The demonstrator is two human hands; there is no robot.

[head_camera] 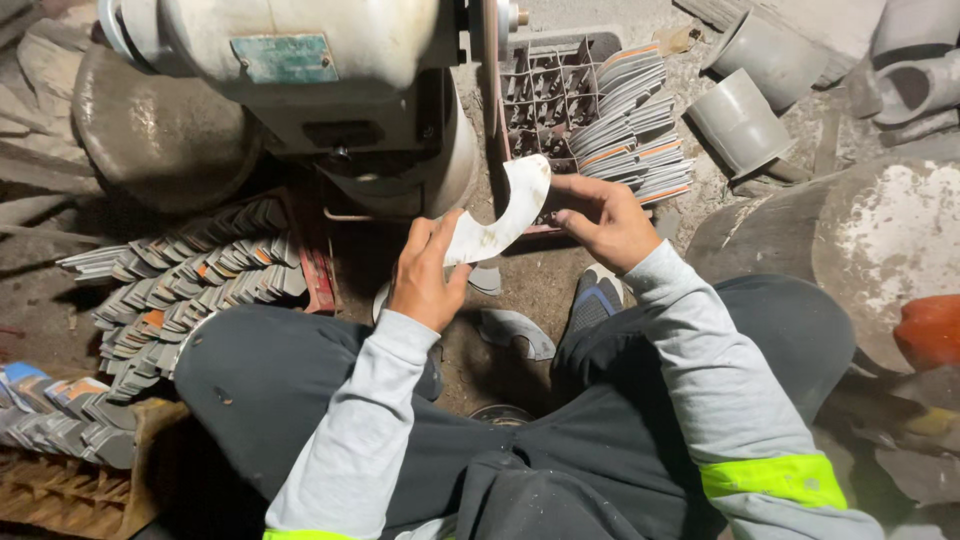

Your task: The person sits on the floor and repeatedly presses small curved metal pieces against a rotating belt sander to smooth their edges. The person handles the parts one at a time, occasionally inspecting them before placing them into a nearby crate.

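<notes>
Sleeves: grey, with yellow-green bands, over dark trousers nearest the camera.
Left hand (425,280): grips the lower end of a curved white blade (500,215).
Right hand (600,215): pinches the blade's upper end.
Blade: held between both hands, its top just beside the grinder (300,70) wheel.
Left stack (190,275): grey pieces fanned on a crate.
Right stack (630,120): similar pieces in a tray beyond the right hand.
Ground: a loose piece (515,328) between the legs.

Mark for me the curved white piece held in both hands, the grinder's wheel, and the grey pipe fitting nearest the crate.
curved white piece (503,218), head view, middle of its arc.
grinding wheel (490,75), head view, its thin edge.
grey pipe fitting (738,122), head view, its outer wall.
</notes>
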